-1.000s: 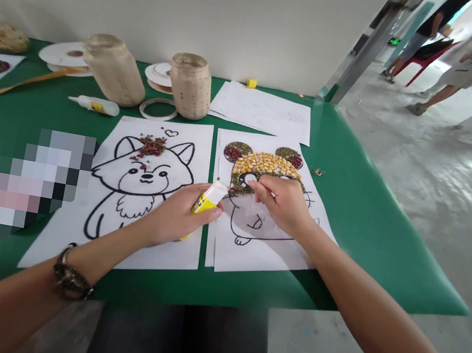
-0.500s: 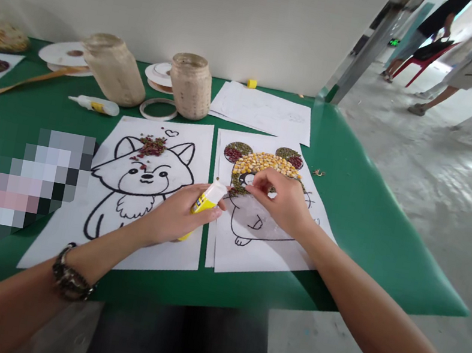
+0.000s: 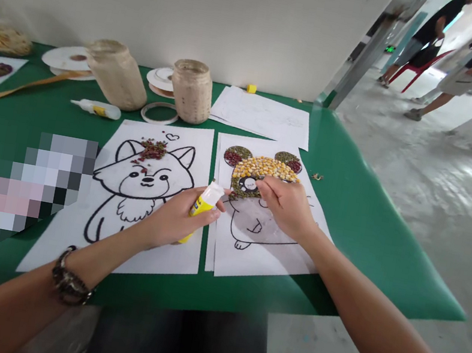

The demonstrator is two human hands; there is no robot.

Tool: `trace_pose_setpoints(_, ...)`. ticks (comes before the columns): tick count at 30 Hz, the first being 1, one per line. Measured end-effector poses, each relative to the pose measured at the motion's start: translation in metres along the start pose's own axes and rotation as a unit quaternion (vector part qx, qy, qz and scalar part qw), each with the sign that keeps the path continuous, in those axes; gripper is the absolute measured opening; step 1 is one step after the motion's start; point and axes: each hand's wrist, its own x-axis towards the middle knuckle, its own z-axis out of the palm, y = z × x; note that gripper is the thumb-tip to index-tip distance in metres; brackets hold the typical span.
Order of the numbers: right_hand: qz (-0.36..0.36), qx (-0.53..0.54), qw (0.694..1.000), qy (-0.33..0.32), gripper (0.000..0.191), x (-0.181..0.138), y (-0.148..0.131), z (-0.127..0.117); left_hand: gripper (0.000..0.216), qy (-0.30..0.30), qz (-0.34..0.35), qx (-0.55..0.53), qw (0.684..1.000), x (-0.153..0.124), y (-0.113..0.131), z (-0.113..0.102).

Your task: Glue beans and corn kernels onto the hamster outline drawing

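My left hand [image 3: 178, 215] is wrapped round a yellow glue stick [image 3: 203, 204] with a pale top, above the gap between two drawings. My right hand [image 3: 288, 207] has its fingertips pinched together beside the eye of a mouse-like drawing [image 3: 244, 257]; whatever is between them is too small to make out. Yellow corn kernels [image 3: 260, 167] cover that figure's forehead, and green and red beans [image 3: 236, 157] fill its ears. A fox-like drawing [image 3: 139, 208] lies to the left, with a loose pile of red and green beans [image 3: 153, 150] on its head.
Two cloudy jars [image 3: 191, 92] stand at the back by white spools [image 3: 67, 58], a tape ring [image 3: 159, 113] and a glue bottle [image 3: 97, 109]. Behind the drawings lie paper sheets [image 3: 265, 115] and a yellow cap [image 3: 251, 88]. Two people stand far right near a red chair [image 3: 419, 69].
My right hand has shifted slightly right and down, uncovering more of the mouse-like figure's eye. My left hand stays in place with the glue stick.
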Motion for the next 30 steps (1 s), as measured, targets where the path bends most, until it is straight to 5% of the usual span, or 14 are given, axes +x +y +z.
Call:
trace_pose_setpoints(4,0.008,0.033,0.998,0.047,0.041,0.001,0.001,-0.002,0.023,0.026,-0.02,-0.028,0.999,0.0,0.0,-0.001)
trace_pose_setpoints(9,0.009,0.108,0.994,0.019,0.013,0.002,0.001,0.001,0.019,0.055,0.037,-0.062,0.996,-0.001,0.004,-0.005)
trace_pose_setpoints(14,0.093,0.163,0.982,-0.026,0.021,-0.002,-0.006,0.001,0.019,0.066,0.031,-0.107,0.992,-0.002,0.003,-0.006)
trace_pose_setpoints(22,0.071,0.168,0.982,0.042,0.045,0.0,-0.004,-0.004,0.015,0.058,0.044,-0.128,0.989,-0.005,0.008,-0.008)
trace_pose_setpoints(26,0.062,0.213,0.972,0.078,0.017,0.003,-0.005,0.0,0.015,0.048,0.064,-0.126,0.989,-0.007,0.009,-0.009)
trace_pose_setpoints(30,0.084,0.213,0.973,-0.001,0.01,0.001,-0.011,0.002,0.012,0.043,0.092,-0.155,0.983,-0.008,0.006,-0.009)
